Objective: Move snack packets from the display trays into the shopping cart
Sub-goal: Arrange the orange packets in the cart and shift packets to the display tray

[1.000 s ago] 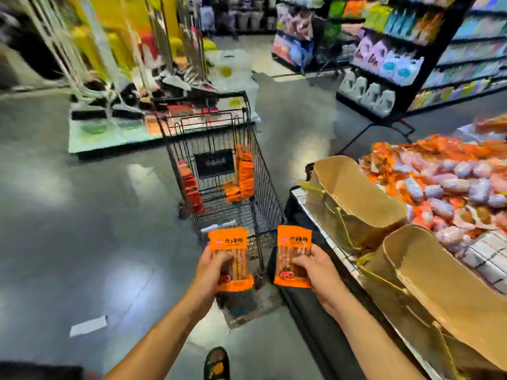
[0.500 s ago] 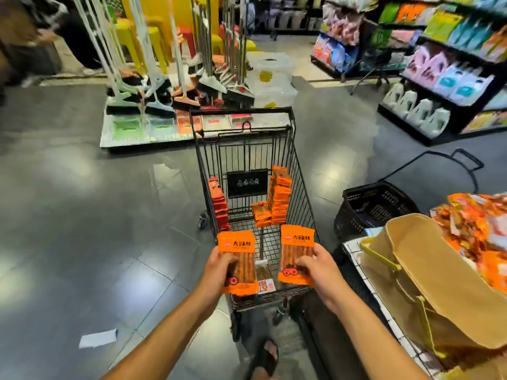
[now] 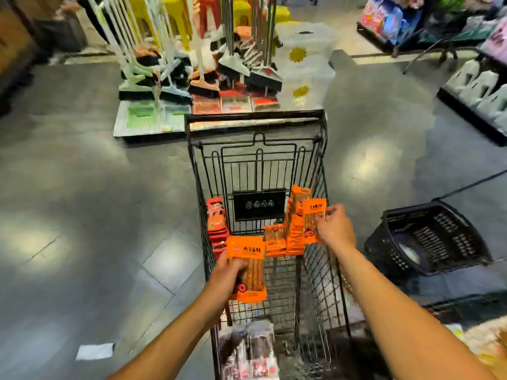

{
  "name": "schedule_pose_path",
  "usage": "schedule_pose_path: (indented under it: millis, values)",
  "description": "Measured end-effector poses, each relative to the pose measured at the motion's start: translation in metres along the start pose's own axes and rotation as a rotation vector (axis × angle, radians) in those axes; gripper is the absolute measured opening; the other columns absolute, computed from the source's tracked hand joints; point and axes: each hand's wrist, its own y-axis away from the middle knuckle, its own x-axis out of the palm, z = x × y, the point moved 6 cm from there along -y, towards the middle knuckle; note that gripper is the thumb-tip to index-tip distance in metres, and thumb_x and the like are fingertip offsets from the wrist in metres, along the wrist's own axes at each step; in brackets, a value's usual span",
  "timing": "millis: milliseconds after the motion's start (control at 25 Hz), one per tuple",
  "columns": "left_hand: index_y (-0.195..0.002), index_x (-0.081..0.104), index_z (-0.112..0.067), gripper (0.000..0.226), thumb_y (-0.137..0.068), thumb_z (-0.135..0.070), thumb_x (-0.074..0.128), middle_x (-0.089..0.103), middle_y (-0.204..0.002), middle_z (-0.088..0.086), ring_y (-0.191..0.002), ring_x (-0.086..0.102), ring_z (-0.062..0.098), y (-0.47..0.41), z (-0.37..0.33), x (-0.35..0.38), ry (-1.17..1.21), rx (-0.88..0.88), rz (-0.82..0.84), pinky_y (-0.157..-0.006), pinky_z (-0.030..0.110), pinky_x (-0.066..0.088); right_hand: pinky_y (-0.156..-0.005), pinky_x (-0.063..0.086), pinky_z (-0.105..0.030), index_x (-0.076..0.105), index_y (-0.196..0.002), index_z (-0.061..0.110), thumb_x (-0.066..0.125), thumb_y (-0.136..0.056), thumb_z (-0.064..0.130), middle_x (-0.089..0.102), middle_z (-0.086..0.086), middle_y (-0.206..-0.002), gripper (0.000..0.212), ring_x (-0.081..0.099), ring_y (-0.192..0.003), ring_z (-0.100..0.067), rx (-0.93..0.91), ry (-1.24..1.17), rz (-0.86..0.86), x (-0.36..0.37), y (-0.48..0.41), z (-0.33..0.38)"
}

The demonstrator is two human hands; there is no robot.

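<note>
A black wire shopping cart (image 3: 256,127) stands straight ahead of me. Inside it, orange snack packets (image 3: 290,231) are stacked along the right wall and red packets (image 3: 216,223) lean on the left wall. My left hand (image 3: 226,275) grips an orange snack packet (image 3: 248,267) above the near left part of the cart. My right hand (image 3: 333,229) holds a second orange packet (image 3: 312,220) upright against the orange stack, over the cart's right side. More dark packets (image 3: 248,349) lie at the near end of the cart.
A black plastic basket (image 3: 428,237) sits on the floor to the right of the cart. A display of brooms and dustpans (image 3: 203,75) stands beyond the cart. Store shelving (image 3: 477,89) lines the far right. A scrap of paper (image 3: 94,351) lies on the grey floor.
I have turned fully toward the cart, leaving the display trays out of view. My right hand has moved forward with its packet to the orange stack; my left hand still holds its packet near the cart.
</note>
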Motion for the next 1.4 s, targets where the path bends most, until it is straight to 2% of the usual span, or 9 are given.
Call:
schedule_pose_path:
  millis: [120, 440, 520, 640, 760, 1000, 1120, 1240, 1400]
  values:
    - [-0.116, 0.059, -0.021, 0.017, -0.101, -0.028, 0.055, 0.069, -0.114, 0.024, -0.099, 0.072, 0.039, -0.043, -0.005, 0.006, 0.003, -0.028, 0.009, -0.092, 0.052, 0.057, -0.077, 0.051, -0.044, 0.038, -0.112, 0.021, 0.059, -0.091, 0.035, 0.065, -0.01, -0.1, 0.033, 0.064, -0.093, -0.035, -0.029, 0.141, 0.043, 0.029, -0.072, 0.007]
    - [-0.121, 0.061, -0.02, 0.021, -0.102, -0.027, 0.056, 0.072, -0.111, 0.022, -0.098, 0.075, 0.034, -0.133, 0.006, 0.001, 0.077, -0.115, -0.06, -0.093, 0.058, 0.058, -0.067, 0.04, -0.04, 0.038, -0.116, 0.012, 0.049, -0.097, 0.021, 0.054, -0.007, -0.081, 0.024, 0.054, -0.078, -0.033, -0.151, 0.319, 0.07, 0.094, -0.176, 0.021]
    - [-0.122, 0.06, -0.019, 0.022, -0.102, -0.027, 0.056, 0.071, -0.112, 0.024, -0.098, 0.074, 0.036, -0.146, 0.011, -0.002, 0.087, -0.133, -0.072, -0.093, 0.057, 0.058, -0.068, 0.045, -0.044, 0.044, -0.117, 0.006, 0.047, -0.098, 0.016, 0.062, -0.02, -0.098, 0.022, 0.061, -0.086, -0.041, -0.197, 0.472, 0.059, 0.105, -0.19, 0.02]
    - [-0.121, 0.06, -0.02, 0.02, -0.103, -0.026, 0.056, 0.074, -0.11, 0.018, -0.097, 0.076, 0.034, -0.159, 0.015, -0.002, 0.103, -0.158, -0.071, -0.092, 0.057, 0.058, -0.068, 0.047, -0.041, 0.055, -0.122, 0.001, 0.049, -0.096, 0.01, 0.045, -0.025, -0.134, 0.028, 0.065, -0.095, -0.042, -0.177, 0.688, 0.118, 0.124, -0.196, 0.013]
    - [-0.119, 0.061, -0.021, 0.017, -0.103, -0.024, 0.055, 0.076, -0.111, 0.014, -0.098, 0.076, 0.031, -0.168, 0.018, 0.0, 0.089, -0.178, -0.07, -0.092, 0.058, 0.058, -0.064, 0.043, -0.038, 0.057, -0.122, 0.002, 0.051, -0.1, 0.041, 0.038, -0.02, -0.142, 0.045, 0.065, -0.093, -0.038, -0.164, 0.683, 0.123, 0.132, -0.194, 0.012]
    - [-0.122, 0.059, -0.023, 0.019, -0.103, -0.026, 0.057, 0.075, -0.112, 0.012, -0.103, 0.074, 0.032, -0.191, 0.024, 0.011, 0.046, -0.197, -0.052, -0.094, 0.059, 0.057, -0.075, 0.052, -0.041, 0.048, -0.131, 0.005, 0.06, -0.095, 0.046, 0.042, -0.017, -0.137, 0.056, 0.063, -0.102, -0.037, -0.28, 0.681, 0.146, 0.121, -0.196, 0.019]
    - [-0.124, 0.057, -0.023, 0.023, -0.102, -0.028, 0.061, 0.074, -0.116, 0.009, -0.104, 0.074, 0.028, -0.206, 0.023, 0.022, 0.053, -0.218, -0.051, -0.097, 0.056, 0.057, -0.093, 0.047, -0.046, 0.053, -0.133, 0.016, 0.061, -0.091, 0.035, 0.043, -0.011, -0.143, 0.047, 0.05, -0.124, -0.032, -0.513, 0.621, -0.101, 0.093, -0.19, 0.042]
    - [-0.129, 0.055, -0.025, 0.042, -0.094, -0.039, 0.072, 0.072, -0.123, 0.006, -0.11, 0.071, 0.028, -0.233, 0.032, 0.038, 0.066, -0.25, -0.029, -0.101, 0.058, 0.053, -0.107, 0.04, -0.052, 0.032, -0.153, 0.022, 0.063, -0.086, 0.02, 0.024, -0.011, -0.16, 0.074, 0.035, -0.14, -0.032, -0.473, 0.578, -0.207, 0.076, -0.187, 0.028]
    - [-0.126, 0.056, -0.021, 0.031, -0.098, -0.031, 0.068, 0.071, -0.114, 0.003, -0.102, 0.069, 0.023, -0.289, 0.063, 0.063, 0.043, -0.324, -0.066, -0.096, 0.049, 0.054, -0.073, 0.052, -0.042, 0.008, -0.16, 0.027, 0.06, -0.093, 0.023, 0.01, -0.007, -0.166, 0.085, 0.054, -0.12, -0.034, -0.415, 0.46, -0.17, 0.089, -0.192, 0.002]
